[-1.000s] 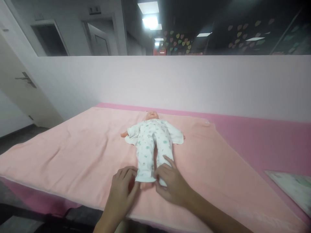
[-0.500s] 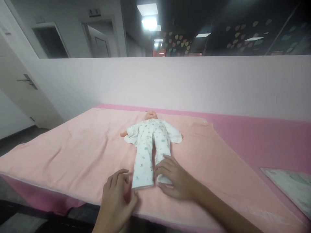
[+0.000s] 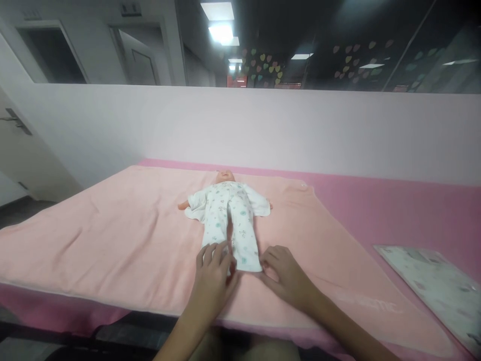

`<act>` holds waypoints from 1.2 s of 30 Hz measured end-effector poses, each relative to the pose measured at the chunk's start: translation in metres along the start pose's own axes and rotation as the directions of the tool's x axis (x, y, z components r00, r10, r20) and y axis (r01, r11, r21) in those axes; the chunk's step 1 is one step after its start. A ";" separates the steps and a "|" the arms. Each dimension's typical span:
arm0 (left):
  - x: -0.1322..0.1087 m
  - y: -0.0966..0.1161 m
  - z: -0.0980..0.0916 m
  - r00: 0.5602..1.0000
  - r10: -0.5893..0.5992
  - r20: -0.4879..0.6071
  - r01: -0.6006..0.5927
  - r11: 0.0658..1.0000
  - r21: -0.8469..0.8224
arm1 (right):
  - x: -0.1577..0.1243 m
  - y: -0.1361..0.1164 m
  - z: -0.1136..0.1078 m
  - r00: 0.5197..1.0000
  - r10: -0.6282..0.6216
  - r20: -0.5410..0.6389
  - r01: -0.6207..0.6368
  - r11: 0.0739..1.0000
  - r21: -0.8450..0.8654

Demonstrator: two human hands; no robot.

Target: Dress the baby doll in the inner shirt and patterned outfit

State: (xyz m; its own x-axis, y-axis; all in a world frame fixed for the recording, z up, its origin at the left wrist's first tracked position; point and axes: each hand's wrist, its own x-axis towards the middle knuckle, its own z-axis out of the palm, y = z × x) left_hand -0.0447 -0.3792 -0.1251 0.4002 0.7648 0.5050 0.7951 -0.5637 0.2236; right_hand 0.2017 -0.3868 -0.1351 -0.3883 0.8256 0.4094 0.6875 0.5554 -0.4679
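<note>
Single head-worn view; it faces forward and down; left hand [image 3: 215,273] and right hand [image 3: 283,276] near, white wall [image 3: 263,130] farther.

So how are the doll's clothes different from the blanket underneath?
The clothes are white with little printed pictures; the blanket is peach-pink and mostly plain. The clothes are small, while the blanket is far bigger, spreading well past them. The clothes are on the doll; the blanket lies spread beneath, with some creases. Both look like cloth.

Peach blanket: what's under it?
A pink cover shows past the blanket's far and picture-right edges; pink also shows below its near-left edge. Whatever lies under the middle, beneath the dressed doll, is covered and can't be seen.
</note>
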 end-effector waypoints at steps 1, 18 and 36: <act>0.001 -0.001 -0.001 1.000 0.011 0.000 -0.011 1.000 -0.005 | 0.000 -0.002 0.000 1.000 0.006 -0.006 -0.005 1.000 0.021; 0.000 -0.014 -0.033 0.998 -0.038 0.052 0.047 0.982 -0.181 | -0.004 -0.009 -0.030 0.992 -0.123 0.031 0.124 0.992 -0.031; 0.095 -0.148 0.021 0.981 -0.100 0.166 0.119 0.987 -0.108 | 0.123 0.088 0.057 0.987 0.040 -0.154 -0.062 0.988 -0.144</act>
State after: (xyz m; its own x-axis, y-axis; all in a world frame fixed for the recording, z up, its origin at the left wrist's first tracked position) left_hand -0.1150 -0.2163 -0.1284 0.3885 0.8584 0.3351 0.7833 -0.4992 0.3705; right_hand 0.1799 -0.2310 -0.1706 -0.2617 0.8220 0.5058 0.7916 0.4826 -0.3747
